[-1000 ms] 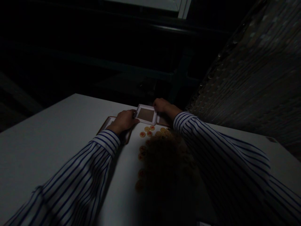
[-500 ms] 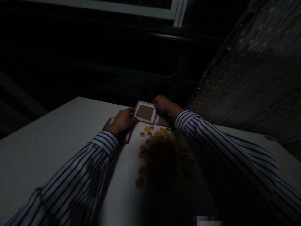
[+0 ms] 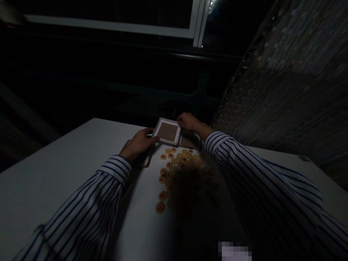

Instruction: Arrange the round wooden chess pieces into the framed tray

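1. The tray [image 3: 168, 131], square and shallow, with white walls and a brown bottom, is between the two hands near the far edge of the table [image 3: 73, 159]. Its open side faces upward and toward the person; whether it is lifted, I cannot tell.
2. The left hand [image 3: 140, 143] grasps the tray at its left side, with the thumb on the near corner and the fingers farther back. Such a grip probably lets this side be steadied without covering the bottom.
3. The right hand [image 3: 188, 121] is curled, its fingertips pinching the far right corner of the tray. Holding opposite sides seems to keep it level; the right thumb is hidden.
4. Just right of the tray, under the right wrist, lies a second, brown case [image 3: 189, 140]. Whether they overlap, I cannot tell.
5. To the left of the tray and nearer, a dark-rimmed frame [image 3: 146, 162] lies partly covered by the left hand and wrist.
6. In front of the tray, many round discs [image 3: 169, 165] with red or black marks are loosely scattered, some overlapping; a deep shadow hides part of them.
7. Well beyond the tray is a window frame [image 3: 114, 26]; to its right hangs a glittering curtain [image 3: 288, 83].
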Demonstrator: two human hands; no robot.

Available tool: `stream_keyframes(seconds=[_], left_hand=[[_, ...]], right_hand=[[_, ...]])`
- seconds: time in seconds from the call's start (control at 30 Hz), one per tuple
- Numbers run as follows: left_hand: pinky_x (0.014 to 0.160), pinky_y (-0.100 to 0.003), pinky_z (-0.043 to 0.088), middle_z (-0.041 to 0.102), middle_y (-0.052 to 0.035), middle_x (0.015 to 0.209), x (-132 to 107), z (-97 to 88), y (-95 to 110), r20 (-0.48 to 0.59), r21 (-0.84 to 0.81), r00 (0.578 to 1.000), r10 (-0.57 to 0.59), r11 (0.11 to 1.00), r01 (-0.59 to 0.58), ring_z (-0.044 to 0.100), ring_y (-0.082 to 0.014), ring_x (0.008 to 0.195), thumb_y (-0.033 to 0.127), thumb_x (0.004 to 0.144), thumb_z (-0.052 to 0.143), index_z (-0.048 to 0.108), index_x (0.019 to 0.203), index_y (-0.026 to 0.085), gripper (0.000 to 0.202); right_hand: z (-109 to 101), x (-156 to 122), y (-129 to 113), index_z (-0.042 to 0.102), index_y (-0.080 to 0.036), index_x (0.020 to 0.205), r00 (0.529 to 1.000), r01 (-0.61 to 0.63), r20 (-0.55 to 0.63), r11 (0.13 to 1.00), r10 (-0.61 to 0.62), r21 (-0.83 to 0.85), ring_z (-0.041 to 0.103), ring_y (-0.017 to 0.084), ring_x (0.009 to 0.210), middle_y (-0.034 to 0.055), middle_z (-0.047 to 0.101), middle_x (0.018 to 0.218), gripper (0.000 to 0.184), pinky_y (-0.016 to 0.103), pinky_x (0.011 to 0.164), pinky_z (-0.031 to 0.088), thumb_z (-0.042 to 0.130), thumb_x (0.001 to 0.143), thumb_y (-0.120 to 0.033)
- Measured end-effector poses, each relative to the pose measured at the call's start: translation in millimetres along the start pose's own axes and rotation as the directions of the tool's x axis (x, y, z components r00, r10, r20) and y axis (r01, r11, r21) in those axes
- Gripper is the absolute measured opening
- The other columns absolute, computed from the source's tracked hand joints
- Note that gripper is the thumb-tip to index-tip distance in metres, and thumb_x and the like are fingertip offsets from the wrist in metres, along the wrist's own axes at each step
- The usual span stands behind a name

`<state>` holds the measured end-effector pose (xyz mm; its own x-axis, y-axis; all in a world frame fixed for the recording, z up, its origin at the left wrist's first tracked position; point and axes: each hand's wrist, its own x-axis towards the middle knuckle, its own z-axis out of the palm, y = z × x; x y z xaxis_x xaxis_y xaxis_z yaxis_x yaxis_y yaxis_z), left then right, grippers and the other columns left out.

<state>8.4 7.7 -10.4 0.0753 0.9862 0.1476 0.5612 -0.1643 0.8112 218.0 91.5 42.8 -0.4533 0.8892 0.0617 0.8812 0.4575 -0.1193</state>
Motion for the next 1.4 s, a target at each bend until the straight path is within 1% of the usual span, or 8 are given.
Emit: stream_keyframes(seconds=[0.1, 0.2, 0.33, 0.43, 0.6, 0.87, 1.07, 1.4], left_hand=[[0.077, -0.029, 0.047, 0.064, -0.0113, 0.104, -4.6, -0.3, 6.1, -0.046, -0.116, 0.998, -0.045, 0.992, 0.040, 0.060, -0.0201, 0.090, 0.042, 0.073, 0.053, 0.054, 0.111, 0.010, 0.050], [0.073, -0.030, 0.048, 0.065, -0.0131, 0.100, -7.3, -1.3, 11.1, -0.089, -0.167, 0.991, -0.102, 0.982, 0.086, 0.061, -0.0208, 0.085, 0.042, 0.073, 0.052, 0.057, 0.107, 0.008, 0.048], [0.069, -0.027, 0.049, 0.066, -0.0102, 0.098, -9.8, -1.6, 14.1, -0.062, -0.219, 0.986, -0.157, 0.966, 0.140, 0.061, -0.0190, 0.083, 0.039, 0.072, 0.054, 0.059, 0.103, 0.010, 0.043], [0.068, -0.027, 0.049, 0.067, -0.0076, 0.095, -11.2, -0.5, 13.3, -0.045, -0.264, 0.989, -0.142, 0.956, 0.126, 0.061, -0.0186, 0.081, 0.039, 0.069, 0.058, 0.061, 0.100, 0.013, 0.041], [0.070, -0.028, 0.049, 0.065, -0.0091, 0.098, -14.0, 1.3, 15.2, -0.042, -0.372, 0.986, -0.159, 0.919, 0.132, 0.061, -0.0175, 0.081, 0.033, 0.066, 0.061, 0.060, 0.100, 0.012, 0.040], [0.069, -0.027, 0.047, 0.066, -0.0062, 0.086, -16.6, 2.7, 20.2, -0.102, -0.452, 0.981, -0.166, 0.886, 0.103, 0.060, -0.0144, 0.073, 0.027, 0.062, 0.065, 0.063, 0.090, 0.011, 0.032], [0.068, -0.029, 0.047, 0.066, -0.0048, 0.079, -16.4, -1.1, 16.7, -0.158, -0.477, 0.972, -0.176, 0.875, 0.081, 0.059, -0.0147, 0.068, 0.026, 0.059, 0.067, 0.063, 0.085, 0.012, 0.030], [0.066, -0.029, 0.048, 0.065, -0.0044, 0.078, -21.2, -2.3, 12.5, -0.208, -0.507, 0.963, -0.171, 0.861, 0.044, 0.059, -0.0132, 0.064, 0.026, 0.060, 0.066, 0.062, 0.089, 0.011, 0.033]], right_hand=[[-2.6, -5.1, -0.6, 0.064, -0.017, 0.097, 1.000, 0.005, -0.011, 1.000, -0.005, 0.015, 0.057, 0.016, 0.093, 0.0061, 0.064, 0.101, 0.028, 0.020, 0.074, 0.039, 0.043, 0.079, -0.014], [-5.2, -10.0, -2.0, 0.063, -0.017, 0.098, 1.000, 0.009, -0.016, 0.999, -0.008, 0.032, 0.056, 0.016, 0.094, 0.0058, 0.064, 0.102, 0.028, 0.019, 0.076, 0.038, 0.043, 0.079, -0.014], [-7.4, -16.4, -2.9, 0.063, -0.018, 0.098, 0.999, 0.025, -0.027, 0.998, -0.024, 0.055, 0.056, 0.015, 0.093, 0.0043, 0.064, 0.102, 0.029, 0.019, 0.076, 0.038, 0.042, 0.080, -0.014], [-8.4, -20.3, -2.3, 0.064, -0.019, 0.097, 0.999, 0.032, -0.043, 0.997, -0.029, 0.071, 0.057, 0.015, 0.092, 0.0039, 0.064, 0.100, 0.028, 0.019, 0.075, 0.038, 0.042, 0.080, -0.015], [-8.5, -25.8, -0.2, 0.063, -0.019, 0.099, 0.995, 0.036, -0.095, 0.993, -0.026, 0.114, 0.056, 0.014, 0.092, 0.0035, 0.064, 0.100, 0.028, 0.018, 0.076, 0.037, 0.043, 0.080, -0.016], [-7.7, -36.5, -0.3, 0.062, -0.018, 0.099, 0.981, 0.036, -0.195, 0.979, 0.003, 0.200, 0.057, 0.015, 0.094, 0.0044, 0.064, 0.101, 0.027, 0.020, 0.077, 0.038, 0.042, 0.082, -0.017], [-2.4, -43.5, 0.3, 0.056, -0.015, 0.110, 0.962, 0.003, -0.261, 0.956, 0.077, 0.293, 0.054, 0.018, 0.101, 0.0084, 0.060, 0.109, 0.031, 0.023, 0.082, 0.038, 0.045, 0.082, -0.023], [15.4, -62.2, -7.2, 0.055, -0.013, 0.112, 0.959, -0.025, -0.222, 0.836, 0.174, 0.548, 0.059, 0.017, 0.083, 0.0081, 0.065, 0.093, 0.035, 0.024, 0.072, 0.043, 0.050, 0.081, -0.027]])
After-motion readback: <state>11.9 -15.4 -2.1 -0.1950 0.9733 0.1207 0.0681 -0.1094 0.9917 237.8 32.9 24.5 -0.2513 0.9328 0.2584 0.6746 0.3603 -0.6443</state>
